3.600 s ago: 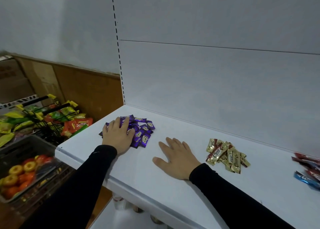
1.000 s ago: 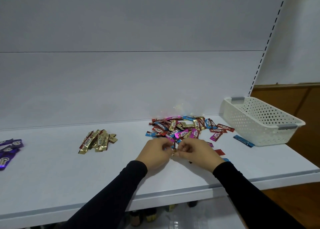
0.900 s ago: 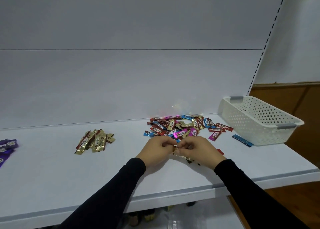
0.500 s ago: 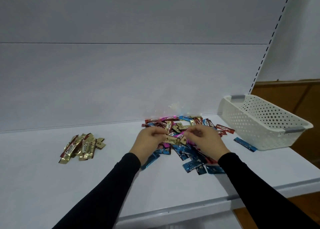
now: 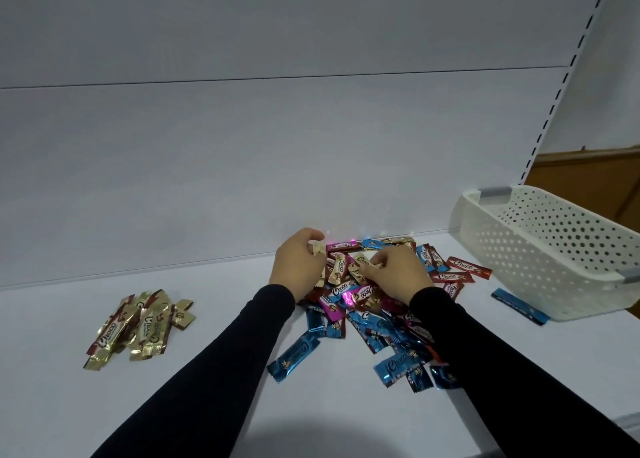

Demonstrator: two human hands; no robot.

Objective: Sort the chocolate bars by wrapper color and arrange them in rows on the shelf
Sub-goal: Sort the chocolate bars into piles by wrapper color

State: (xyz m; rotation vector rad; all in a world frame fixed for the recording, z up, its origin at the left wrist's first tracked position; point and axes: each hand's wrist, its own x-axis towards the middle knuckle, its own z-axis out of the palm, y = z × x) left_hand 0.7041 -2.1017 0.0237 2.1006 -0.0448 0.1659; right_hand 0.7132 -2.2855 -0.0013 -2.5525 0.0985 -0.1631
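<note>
- Grip, left: I see the left hand [image 5: 297, 264] with fingers curled round gold-wrapped bars [image 5: 318, 249], one end sticking out past the fingertips.
- Grip, right: the right hand [image 5: 398, 273] has its fingers curled down into the mixed pile [image 5: 374, 295]; they appear to pinch a gold bar [image 5: 362, 263], though I cannot tell this for certain.
- Both hands sit over the far part of the mixed pile, near the shelf's back panel [image 5: 242, 163].
- Mixed pile: red, pink, blue and gold wrappers lie overlapping on the white shelf [image 5: 207, 371], right of centre.
- Blue bars [image 5: 294, 355] spread out on the near side of the pile, between the two black sleeves.
- Red bars [image 5: 468, 267] lie on the right side of the pile, near the basket.
- Gold group [image 5: 138, 326]: a separate small heap lies to the left, well apart from the mixed pile.
- White perforated basket [image 5: 554, 250]: it stands at the right end of the shelf; a single blue bar [image 5: 519, 307] lies just beside its near wall.
</note>
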